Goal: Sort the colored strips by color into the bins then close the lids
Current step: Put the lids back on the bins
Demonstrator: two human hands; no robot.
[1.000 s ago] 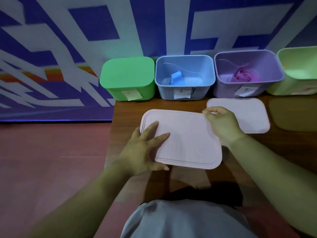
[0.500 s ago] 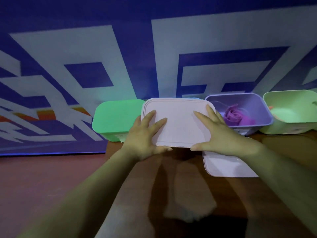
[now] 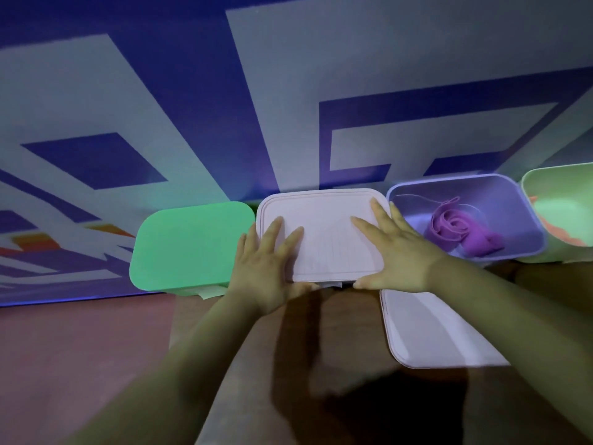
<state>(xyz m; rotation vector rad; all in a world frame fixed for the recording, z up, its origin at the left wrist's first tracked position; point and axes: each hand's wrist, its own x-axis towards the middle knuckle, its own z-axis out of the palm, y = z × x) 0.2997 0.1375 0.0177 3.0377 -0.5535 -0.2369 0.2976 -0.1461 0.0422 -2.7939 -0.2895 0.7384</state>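
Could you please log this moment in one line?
left hand, right hand: flat on pale lid | green bin: lidded | purple bin: open, strip inside | spare lid: on table

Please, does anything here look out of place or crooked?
Nothing spilled or broken. The lid under the left hand and right hand sits square. Possible oddity: something orange lies in the pale green bin, whereas the purple bin holds a purple strip.

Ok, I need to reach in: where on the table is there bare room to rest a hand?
Bare tabletop lies between the forearms, bordered behind by the pale lid under the left hand and right hand, and on the right by the loose lid. Back row is crowded: green lidded bin, purple bin, light green bin side by side.
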